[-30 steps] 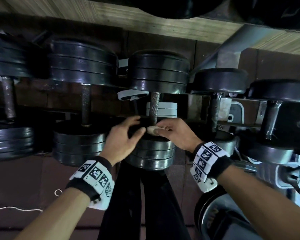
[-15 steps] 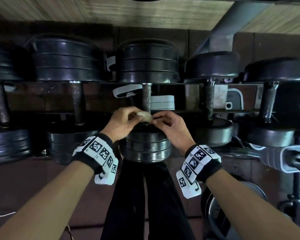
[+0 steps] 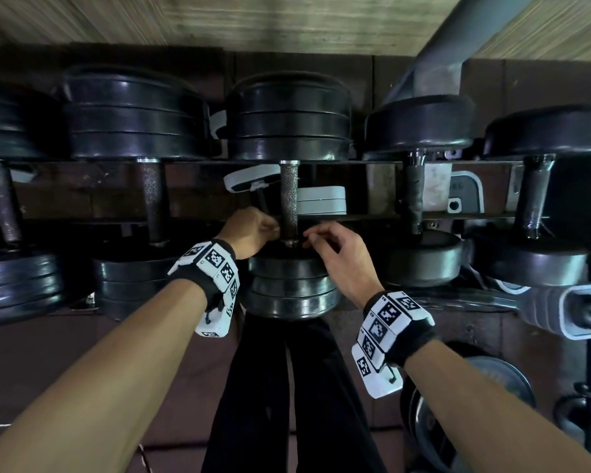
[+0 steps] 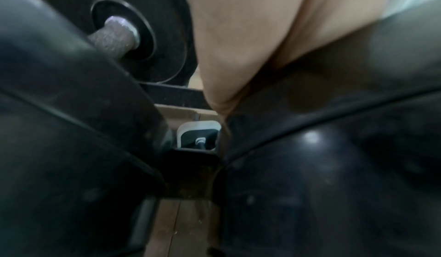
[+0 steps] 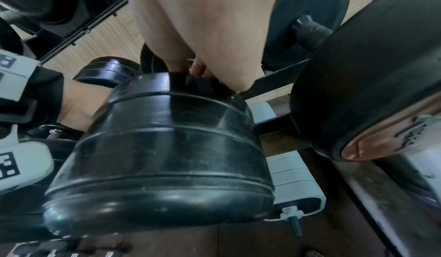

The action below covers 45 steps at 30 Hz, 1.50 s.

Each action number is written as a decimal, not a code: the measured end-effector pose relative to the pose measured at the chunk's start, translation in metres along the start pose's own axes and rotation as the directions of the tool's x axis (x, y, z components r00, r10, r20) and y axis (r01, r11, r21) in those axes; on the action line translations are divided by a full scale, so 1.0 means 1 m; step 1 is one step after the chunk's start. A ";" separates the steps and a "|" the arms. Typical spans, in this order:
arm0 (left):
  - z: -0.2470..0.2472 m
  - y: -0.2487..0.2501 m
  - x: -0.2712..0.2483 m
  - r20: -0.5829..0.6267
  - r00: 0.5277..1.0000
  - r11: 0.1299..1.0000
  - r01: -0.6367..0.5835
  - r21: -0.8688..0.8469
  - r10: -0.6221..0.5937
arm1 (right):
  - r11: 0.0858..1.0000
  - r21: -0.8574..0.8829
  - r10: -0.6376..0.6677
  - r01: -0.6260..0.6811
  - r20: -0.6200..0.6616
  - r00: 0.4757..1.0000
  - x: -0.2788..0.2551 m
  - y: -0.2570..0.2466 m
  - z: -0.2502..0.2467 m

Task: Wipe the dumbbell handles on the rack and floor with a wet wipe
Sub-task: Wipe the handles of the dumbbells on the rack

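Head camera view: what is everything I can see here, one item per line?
Dumbbells: five in a row, black ends with metal handles, lying across the rack.
Rack: one, dark metal rails under the dumbbells.
White devices: at least two, white and grey, on the floor below the middle dumbbell.
Floor: dark reddish brown, below the rack.
Grey post: one, slanting at upper right.
Wet wipe: too hidden between the fingers to see clearly.
Wrist bands: two, black and white with square markers.
Left hand: curled beside the near end of the middle handle.
Right hand: fingers bent at the same handle's other side.
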<state>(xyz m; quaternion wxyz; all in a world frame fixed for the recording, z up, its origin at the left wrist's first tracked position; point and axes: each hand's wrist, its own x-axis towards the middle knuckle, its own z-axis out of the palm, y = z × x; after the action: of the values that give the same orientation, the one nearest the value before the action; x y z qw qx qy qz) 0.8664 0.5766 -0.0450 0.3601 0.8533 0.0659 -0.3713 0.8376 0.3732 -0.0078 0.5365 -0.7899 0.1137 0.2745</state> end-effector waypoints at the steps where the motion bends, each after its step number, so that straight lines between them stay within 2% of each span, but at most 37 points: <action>1: 0.000 0.000 -0.003 -0.025 1.000 1.000 -0.008 0.016 0.008 | 1.000 -0.005 0.002 -0.002 0.001 1.000 0.000 0.000 0.000; 5: -0.007 -0.001 -0.018 -0.040 0.999 0.998 -0.021 0.065 0.024 | 1.000 -0.029 0.005 -0.005 -0.001 1.000 0.002 0.001 0.000; 7: -0.009 -0.004 -0.027 -0.038 0.999 1.000 -0.021 0.003 0.022 | 1.000 -0.030 0.009 -0.009 -0.010 1.000 0.003 0.001 0.001; 9: -0.008 -0.009 -0.030 -0.068 0.998 1.000 0.009 -0.025 -0.011 | 1.000 -0.023 0.014 -0.014 -0.014 1.000 0.005 0.001 0.000; 11: -0.006 -0.016 -0.025 -0.120 0.991 0.998 0.065 0.018 -0.062 | 0.999 -0.030 0.014 -0.014 -0.007 1.000 0.005 0.002 0.000; 14: -0.002 -0.011 -0.006 -0.083 0.990 0.993 0.109 -0.038 -0.112 | 0.999 -0.048 0.000 0.000 0.000 1.000 0.006 0.004 -0.001; 18: 0.005 0.005 0.008 0.005 0.999 0.998 0.052 -0.033 -0.052 | 0.998 -0.061 0.001 -0.002 -0.004 1.000 0.007 0.004 -0.001; 26: -0.009 0.008 -0.024 -0.044 0.999 0.999 -0.006 -0.050 0.004 | 0.997 -0.069 0.023 -0.021 0.023 0.999 0.009 -0.003 -0.002; 28: -0.016 0.019 -0.040 0.004 1.000 0.993 -0.027 -0.113 0.027 | 0.998 -0.057 0.046 -0.041 0.084 0.995 0.010 -0.010 -0.004; 30: -0.021 0.028 -0.051 0.034 0.999 0.973 -0.029 -0.231 0.038 | 0.995 -0.075 0.076 -0.062 0.215 0.974 0.012 -0.016 -0.006; 32: -0.023 0.033 -0.054 0.009 1.000 0.918 -0.009 -0.395 0.013 | 0.987 -0.153 0.089 -0.040 0.328 0.941 0.015 -0.021 -0.009; 34: -0.022 0.033 -0.051 -0.031 0.999 0.862 0.015 -0.507 -0.036 | 0.982 -0.191 0.074 -0.004 0.357 0.931 0.018 -0.025 -0.012; 36: -0.015 0.029 -0.046 -0.099 0.992 0.862 0.023 -0.507 -0.084 | 0.991 -0.134 0.053 -0.012 0.307 0.950 0.022 -0.028 -0.015; 40: 0.013 0.018 -0.043 -0.299 0.931 0.919 0.082 -0.387 -0.209 | 0.967 0.174 0.162 -0.184 0.134 0.978 0.040 -0.023 -0.014; 43: 0.028 0.009 -0.040 -0.332 0.905 0.903 0.114 -0.414 -0.267 | 0.965 0.165 0.204 -0.205 0.025 0.979 0.064 -0.018 -0.011; 45: 0.033 0.006 -0.038 -0.355 0.890 0.882 0.099 -0.462 -0.286 | 0.974 0.108 0.197 -0.197 0.018 0.980 0.080 -0.017 -0.005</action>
<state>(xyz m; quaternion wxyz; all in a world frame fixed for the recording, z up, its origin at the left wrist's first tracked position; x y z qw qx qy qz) 0.8216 0.5560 -0.0310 0.4779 0.7999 0.3073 -0.1933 0.9136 0.3844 -0.0375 0.5496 -0.7431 0.2044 0.3225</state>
